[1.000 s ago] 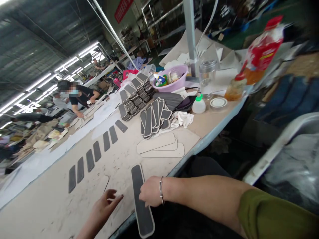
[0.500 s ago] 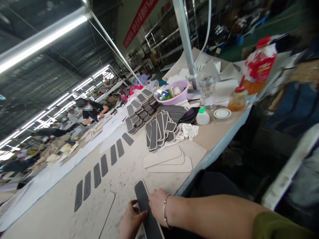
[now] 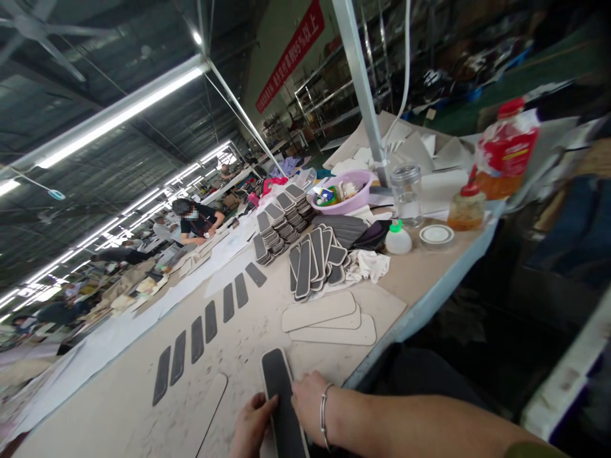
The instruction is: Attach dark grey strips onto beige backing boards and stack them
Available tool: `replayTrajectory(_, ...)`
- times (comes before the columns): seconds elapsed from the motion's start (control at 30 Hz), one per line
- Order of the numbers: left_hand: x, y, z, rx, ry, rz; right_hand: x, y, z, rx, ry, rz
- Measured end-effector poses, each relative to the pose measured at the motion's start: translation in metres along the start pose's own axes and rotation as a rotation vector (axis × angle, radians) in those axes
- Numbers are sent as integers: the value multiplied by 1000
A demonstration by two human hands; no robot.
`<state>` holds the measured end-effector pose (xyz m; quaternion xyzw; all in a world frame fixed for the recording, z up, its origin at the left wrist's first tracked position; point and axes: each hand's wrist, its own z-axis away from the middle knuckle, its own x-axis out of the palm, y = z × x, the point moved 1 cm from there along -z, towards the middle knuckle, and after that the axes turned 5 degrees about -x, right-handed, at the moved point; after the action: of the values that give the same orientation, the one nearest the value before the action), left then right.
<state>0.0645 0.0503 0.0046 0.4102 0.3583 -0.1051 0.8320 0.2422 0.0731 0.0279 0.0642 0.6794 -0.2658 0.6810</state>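
Observation:
A long dark grey strip with rounded corners and a pale border (image 3: 279, 375) lies in front of me, its near end cut off by the frame's bottom. My left hand (image 3: 252, 420) holds its left edge, thumb on the dark face and fingers curled at the side. On the opposite edge, my right hand (image 3: 309, 402), with a bangle at the wrist, is closed with its fingertips against the strip. Just beyond lie pale rounded boards (image 3: 319, 312), overlapping. To the left, several dark strips (image 3: 198, 337) form a slanting row, and another pale board (image 3: 210, 407) lies nearer.
Stacks of grey-faced pieces (image 3: 279, 222) and a loose heap of them (image 3: 312, 257) stand farther back. Behind are a purple basin (image 3: 351, 194), a green-capped bottle (image 3: 398, 238), a glass jar (image 3: 407, 191), a glue bottle (image 3: 466, 207) and a red-labelled jug (image 3: 508, 149). A co-worker (image 3: 198, 219) bends over the table.
The view has tilted upward a little, so the table sits lower and farther right. Both hands stay on the strip, the left thumb now nearer its left edge.

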Motion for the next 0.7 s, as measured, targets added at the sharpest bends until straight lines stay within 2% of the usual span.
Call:
replayTrajectory(0.1,-7,17,13,13,14,231,-17,8,11,-49,3,-69)
replayTrajectory(0.2,-20,35,18,62,22,356,-32,10,20,-39,6,-80)
replayTrajectory(0.27,-27,50,14,73,6,437,-33,6,22,-86,13,-91)
replayTrajectory(0.33,-29,71,5,68,-3,571,-24,0,19,-161,-27,-122)
replayTrajectory(0.43,-23,124,-16,96,25,746,1,-10,9,-320,-116,-168)
replayTrajectory(0.53,-11,194,-46,141,-7,752,20,-11,0,-395,-108,-188)
replayTrajectory(0.6,-2,236,-69,193,-50,736,18,-7,-1,-348,-80,-189)
replayTrajectory(0.63,3,252,-79,221,-81,654,13,-5,1,-316,-78,-185)
replayTrajectory(0.7,12,264,-96,328,-8,393,-2,0,6,-261,-114,-169)
